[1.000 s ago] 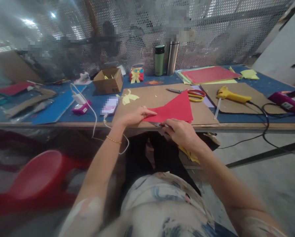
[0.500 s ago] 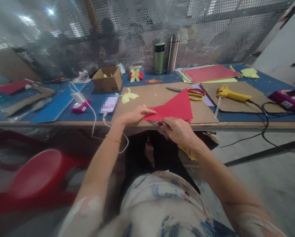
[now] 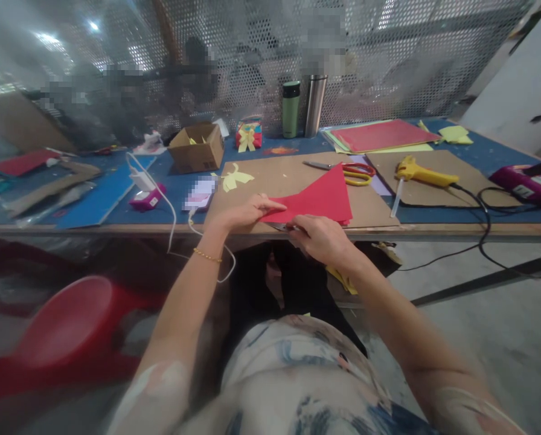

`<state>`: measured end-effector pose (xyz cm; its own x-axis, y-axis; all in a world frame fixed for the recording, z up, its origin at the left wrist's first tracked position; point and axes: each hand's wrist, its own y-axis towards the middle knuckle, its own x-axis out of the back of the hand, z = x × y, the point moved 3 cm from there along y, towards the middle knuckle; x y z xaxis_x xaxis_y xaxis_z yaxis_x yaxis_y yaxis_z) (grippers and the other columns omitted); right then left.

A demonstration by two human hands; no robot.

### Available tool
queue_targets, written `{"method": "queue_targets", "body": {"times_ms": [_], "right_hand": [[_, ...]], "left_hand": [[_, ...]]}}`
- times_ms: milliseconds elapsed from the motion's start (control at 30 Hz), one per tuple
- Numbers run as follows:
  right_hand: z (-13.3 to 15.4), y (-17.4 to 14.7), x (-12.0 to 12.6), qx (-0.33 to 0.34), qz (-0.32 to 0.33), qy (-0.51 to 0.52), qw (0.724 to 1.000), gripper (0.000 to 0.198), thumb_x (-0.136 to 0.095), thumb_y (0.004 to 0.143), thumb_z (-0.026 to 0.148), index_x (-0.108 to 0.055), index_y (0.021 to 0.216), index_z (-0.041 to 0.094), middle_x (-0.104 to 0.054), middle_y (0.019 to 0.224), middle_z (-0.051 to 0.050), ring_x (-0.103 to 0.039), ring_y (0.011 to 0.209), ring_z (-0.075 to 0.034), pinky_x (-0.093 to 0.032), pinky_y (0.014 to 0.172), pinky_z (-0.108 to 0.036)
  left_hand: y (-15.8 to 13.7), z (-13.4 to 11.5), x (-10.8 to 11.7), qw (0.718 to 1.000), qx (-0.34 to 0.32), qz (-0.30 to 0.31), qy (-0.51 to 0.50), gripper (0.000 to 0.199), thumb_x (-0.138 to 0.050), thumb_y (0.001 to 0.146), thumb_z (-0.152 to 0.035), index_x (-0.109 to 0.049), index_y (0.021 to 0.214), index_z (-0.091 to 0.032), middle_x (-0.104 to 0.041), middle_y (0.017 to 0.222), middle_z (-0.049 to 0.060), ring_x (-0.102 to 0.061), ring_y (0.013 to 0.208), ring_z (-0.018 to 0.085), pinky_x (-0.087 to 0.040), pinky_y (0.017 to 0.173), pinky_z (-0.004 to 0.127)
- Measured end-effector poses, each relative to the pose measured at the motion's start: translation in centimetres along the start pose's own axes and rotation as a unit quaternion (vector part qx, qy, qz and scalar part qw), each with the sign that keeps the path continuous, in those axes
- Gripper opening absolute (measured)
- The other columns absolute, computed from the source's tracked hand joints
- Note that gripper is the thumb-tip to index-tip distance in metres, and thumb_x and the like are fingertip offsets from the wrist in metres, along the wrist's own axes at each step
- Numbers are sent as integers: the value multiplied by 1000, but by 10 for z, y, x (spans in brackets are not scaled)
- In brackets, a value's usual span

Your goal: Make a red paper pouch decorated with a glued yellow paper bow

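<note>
A folded piece of red paper [image 3: 322, 196] lies on the cardboard sheet [image 3: 293, 169] at the table's front edge, wide at the right and narrowing to the left. On its narrow end rests my left hand [image 3: 247, 212], index finger stretched out along the paper. My right hand [image 3: 322, 238] is closed around a small tool with a thin metal blade [image 3: 280, 227]. The blade points left along the paper's near edge, and the tool's handle is hidden in my fingers. Just beyond the paper lie scissors [image 3: 358, 175] with red and yellow handles, partly covered by it.
A yellow glue gun [image 3: 428, 173] rests on cardboard to the right, its black cord hanging over the edge. A yellow paper bow [image 3: 236, 178], a phone [image 3: 200, 194], a cardboard box [image 3: 198, 148] and two bottles [image 3: 291, 112] stand or lie around. A red stool [image 3: 71, 320] is at left.
The view has shifted very slightly. Both hands, the red paper and the blade stay in nearly the same place.
</note>
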<state>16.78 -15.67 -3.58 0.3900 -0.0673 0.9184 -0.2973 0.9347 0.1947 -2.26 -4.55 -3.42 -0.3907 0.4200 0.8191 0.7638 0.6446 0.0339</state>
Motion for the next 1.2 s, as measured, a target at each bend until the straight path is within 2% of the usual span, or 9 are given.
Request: {"method": "queue_targets", "body": {"times_ms": [200, 367, 633, 767, 900, 967, 1033, 1133, 1200], "right_hand": [[4, 5, 1, 4, 5, 5, 1000, 24, -55, 103, 27, -75, 116, 24, -80, 114, -7, -73, 106, -25, -45, 76, -30], [4, 3, 2, 6, 10, 11, 1000, 25, -55, 102, 26, -75, 117, 24, -80, 115, -7, -73, 105, -25, -46, 77, -30], [7, 5, 5, 4, 17, 19, 1000, 27, -53, 102, 26, -75, 118, 24, -80, 117, -7, -73, 109, -26, -47, 81, -31], [2, -3, 2, 18, 13, 66, 998, 23, -57, 99, 22, -74, 114, 24, -81, 115, -6, -74, 104, -25, -49, 81, -32], [-5, -26, 6, 88, -17, 181, 979, 17, -60, 97, 24, -71, 109, 21, -80, 107, -7, -74, 95, -21, -52, 83, -31], [-12, -38, 16, 121, -48, 226, 965, 20, -58, 99, 28, -70, 113, 21, -79, 106, -8, -73, 93, -21, -54, 83, -31], [-25, -45, 30, 113, -126, 232, 958, 25, -55, 101, 32, -70, 117, 21, -79, 107, -9, -72, 93, -21, -55, 82, -32], [-56, -46, 51, 37, -283, 180, 941, 26, -55, 100, 35, -73, 114, 22, -78, 100, -8, -70, 87, -23, -54, 80, -35], [-81, -36, 59, -23, -345, 142, 928, 26, -55, 98, 34, -75, 110, 21, -77, 95, -8, -69, 83, -24, -53, 78, -36]], "left_hand": [[-1, -2, 0, 1000, 3, -4, 6, 40, -47, 106, -29, -74, 135, -29, -67, 112, 8, -59, 102, 20, -45, 104, 38], [-3, -5, 0, 1000, 27, 1, 5, 42, -44, 106, -27, -73, 137, -27, -66, 118, 10, -59, 104, 20, -45, 103, 40], [0, -3, 1, 1000, 20, 6, 6, 40, -46, 106, -29, -73, 136, -28, -68, 114, 9, -59, 106, 21, -45, 106, 41], [-1, -5, 2, 999, 39, 14, 18, 42, -45, 105, -26, -72, 137, -27, -67, 120, 10, -60, 109, 22, -43, 108, 42], [-7, -16, 5, 999, 25, 9, 47, 48, -42, 102, -21, -70, 141, -24, -66, 124, 10, -59, 114, 22, -42, 110, 39], [-11, -23, 7, 998, 37, -7, 55, 52, -46, 99, -25, -63, 149, -21, -66, 125, 12, -58, 117, 24, -42, 110, 39], [-14, -30, 6, 995, 65, -22, 72, 62, -54, 97, -38, -54, 156, -21, -65, 120, 13, -59, 113, 27, -45, 105, 41], [-14, -38, 0, 985, 113, -46, 126, 84, -61, 90, -64, -47, 161, -22, -63, 119, 14, -58, 113, 32, -46, 103, 46], [-12, -43, -6, 976, 120, -71, 169, 93, -61, 86, -74, -45, 162, -24, -62, 121, 15, -56, 115, 36, -45, 105, 49]]}}
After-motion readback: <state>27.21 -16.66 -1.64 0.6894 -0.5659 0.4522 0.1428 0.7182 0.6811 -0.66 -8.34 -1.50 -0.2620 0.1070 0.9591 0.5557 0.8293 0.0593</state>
